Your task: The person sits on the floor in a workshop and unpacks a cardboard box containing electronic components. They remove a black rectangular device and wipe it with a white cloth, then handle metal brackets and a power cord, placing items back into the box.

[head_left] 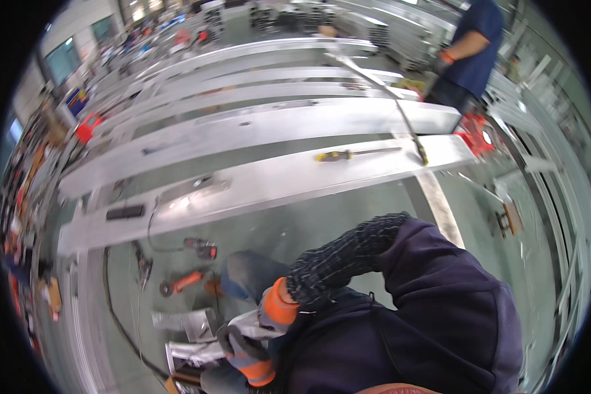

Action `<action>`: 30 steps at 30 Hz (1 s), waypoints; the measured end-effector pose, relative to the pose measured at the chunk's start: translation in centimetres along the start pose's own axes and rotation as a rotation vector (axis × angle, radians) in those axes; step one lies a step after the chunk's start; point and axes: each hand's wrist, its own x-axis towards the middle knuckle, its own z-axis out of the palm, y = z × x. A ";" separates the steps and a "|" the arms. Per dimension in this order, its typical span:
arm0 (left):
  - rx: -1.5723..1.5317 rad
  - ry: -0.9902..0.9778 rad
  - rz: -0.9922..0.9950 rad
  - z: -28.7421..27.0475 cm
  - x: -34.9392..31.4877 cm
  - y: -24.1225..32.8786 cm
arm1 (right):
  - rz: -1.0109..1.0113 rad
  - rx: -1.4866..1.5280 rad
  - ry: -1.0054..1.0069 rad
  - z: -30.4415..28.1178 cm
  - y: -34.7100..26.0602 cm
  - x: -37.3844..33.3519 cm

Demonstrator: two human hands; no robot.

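Note:
My two gloved hands are close together at the lower middle, over my bent legs. My left hand (238, 347), in a grey glove with an orange cuff, has its fingers curled; what lies in them I cannot make out. Just above it, my right hand (261, 323) reaches across from the right, its fingers blurred and partly hidden by the left. Shiny silver pieces (200, 325) lie beside the hands on the left. Below these is an open box (180, 381), its contents unclear.
Long metal beams (269, 125) lie across the space ahead. On the nearest rest a yellow-handled screwdriver (335, 156) and a black bar (125, 212). An orange angle grinder (182, 282), a red-and-black power tool (202, 248) and a cable (111, 302) lie on the floor. Another person (473, 52) stands far right.

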 end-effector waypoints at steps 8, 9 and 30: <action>-0.119 -0.049 -0.029 0.3 0.8 0.3 | 0.119 0.018 0.165 1.3 1.0 -0.4; -0.121 -0.041 -0.005 0.2 1.4 0.6 | 0.127 -0.008 0.218 1.1 0.9 -0.6; -0.122 -0.129 0.083 -0.2 3.4 1.0 | 0.363 -0.141 0.560 0.2 0.1 -0.5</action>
